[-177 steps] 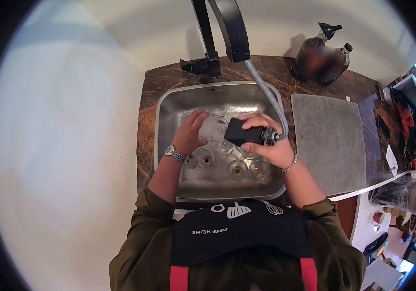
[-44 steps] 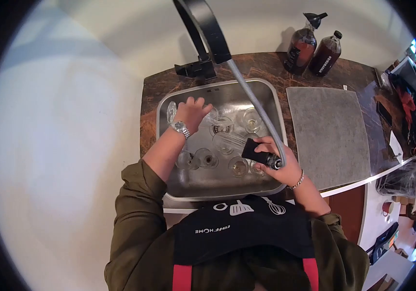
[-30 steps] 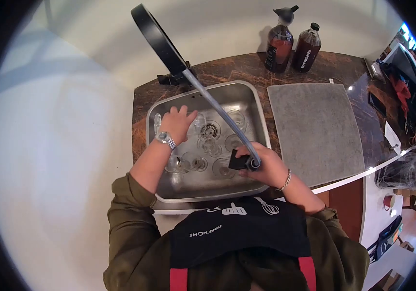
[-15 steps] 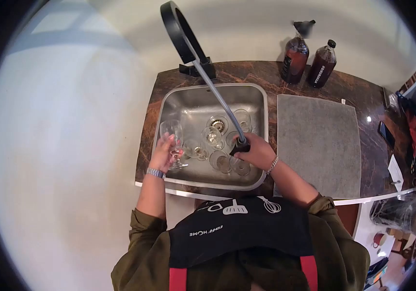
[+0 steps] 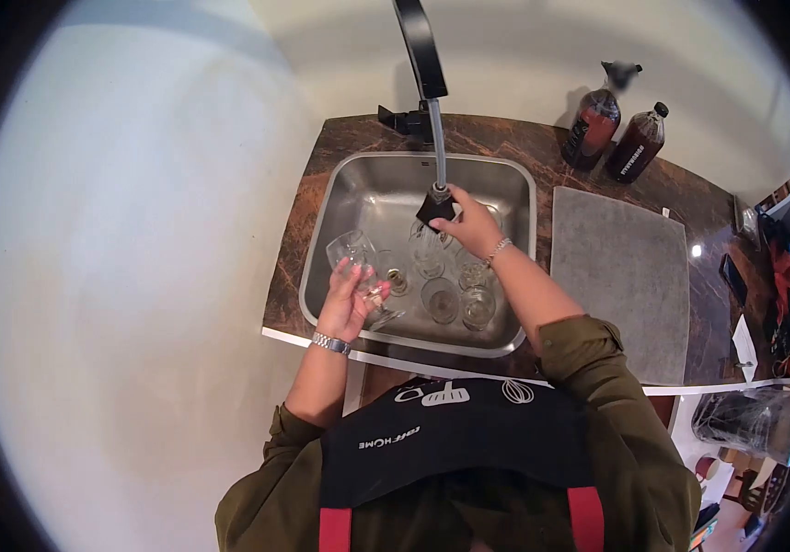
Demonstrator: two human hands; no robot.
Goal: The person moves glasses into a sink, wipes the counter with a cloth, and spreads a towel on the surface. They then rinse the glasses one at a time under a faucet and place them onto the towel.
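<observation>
**Two hands busy over a steel sink**

Two things are in my grasp. My left hand (image 5: 347, 305) is wrapped around the stem of a clear stemmed wine glass (image 5: 358, 267), tilted above the near left corner of the rectangular stainless-steel sink (image 5: 340, 198). My right hand (image 5: 470, 225) grips the black pull-out spray head (image 5: 435, 208) on its grey hose, over the basin's middle. Several clear glasses (image 5: 441, 296) stand on the sink floor between my hands. A grey drying mat (image 5: 620, 276) lies right of the sink, two brown bottles (image 5: 617, 136) behind it.
</observation>
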